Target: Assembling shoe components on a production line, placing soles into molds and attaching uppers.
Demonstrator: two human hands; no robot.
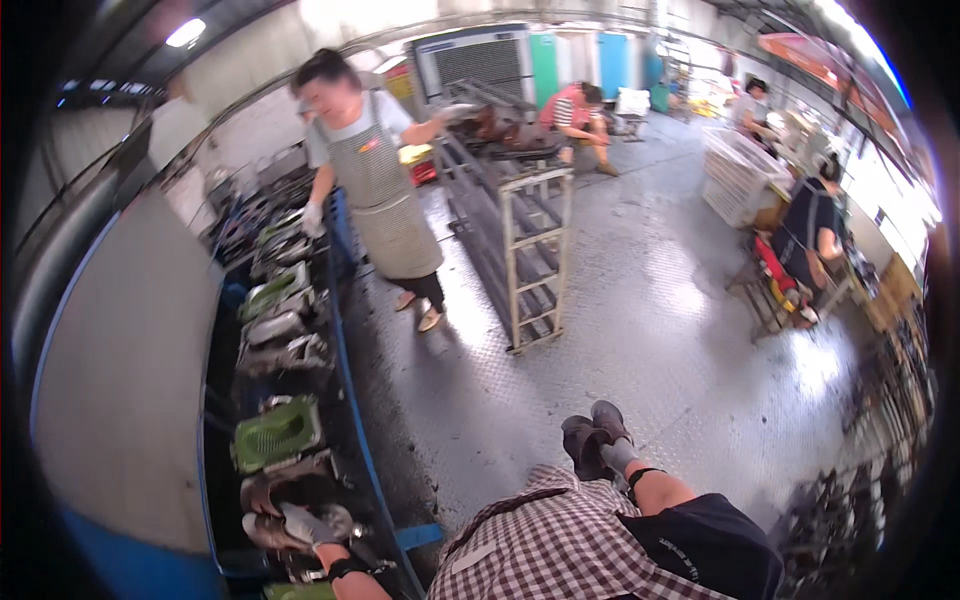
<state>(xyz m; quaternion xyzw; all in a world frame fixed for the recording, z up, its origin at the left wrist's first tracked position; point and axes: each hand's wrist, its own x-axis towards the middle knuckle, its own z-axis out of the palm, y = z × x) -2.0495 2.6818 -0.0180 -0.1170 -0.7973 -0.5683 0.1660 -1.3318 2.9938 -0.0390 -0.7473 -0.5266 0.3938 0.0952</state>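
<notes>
Setting: A factory floor [640, 330] of grey patterned metal plate is seen from above, with a long conveyor line [285, 330] running from near left to far left.

Left hand: The gloved left hand [308, 524] is laid at the near end of the line, fingers spread loosely over a dark metal shoe mould [290, 495]; whether the mould is actually gripped cannot be told.

Right hand: The right hand is not seen in the picture.

Mould position: The dark mould is placed at the near left, on the line, just nearer than a green mould [277, 433].

Line contents: Further moulds, grey and green, are lined up along the line toward the far end.

Wearer: A checked shirt [560, 545], dark shorts [700, 545] and grey shoes [595, 435] are seen at the near centre.

Co-worker: A person in a grey apron [385, 200] is stood beside the far part of the line, one gloved hand [313, 219] lowered to it and the other stretched toward a metal rack [520, 240] on the right.

Background: A seated person in dark clothes [812, 235] is seen at the far right, and another in a striped top [575, 112] is bent over at the far centre.
</notes>
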